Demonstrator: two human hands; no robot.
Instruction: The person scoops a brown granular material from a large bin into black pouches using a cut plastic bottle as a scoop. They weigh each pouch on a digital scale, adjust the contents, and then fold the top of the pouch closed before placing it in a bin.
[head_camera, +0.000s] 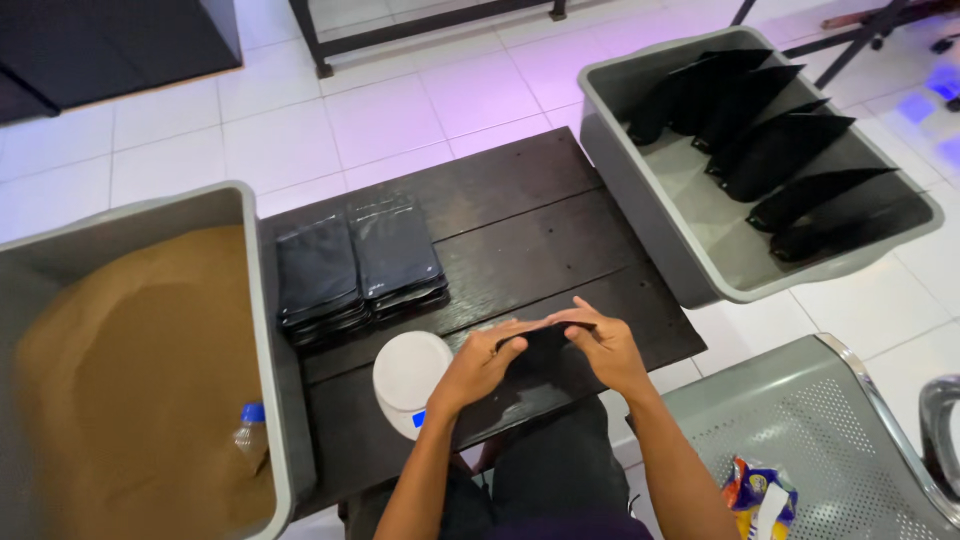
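Both hands hold one black pouch (543, 352) upright over the near edge of a dark wooden table (520, 225). My left hand (478, 366) pinches the pouch's top edge from the left, my right hand (603, 345) from the right. A white round scale (408, 378) sits just left of my left hand. Two stacks of flat black pouches (358, 263) lie on the table's left side.
A grey tub of brown powder (130, 380) stands at the left, with a small plastic bottle (249, 434) lying in it. At the right, a grey tub (690, 265) holds several filled black pouches. A metal perforated seat (800, 440) with a colourful packet (757, 490) is at the lower right.
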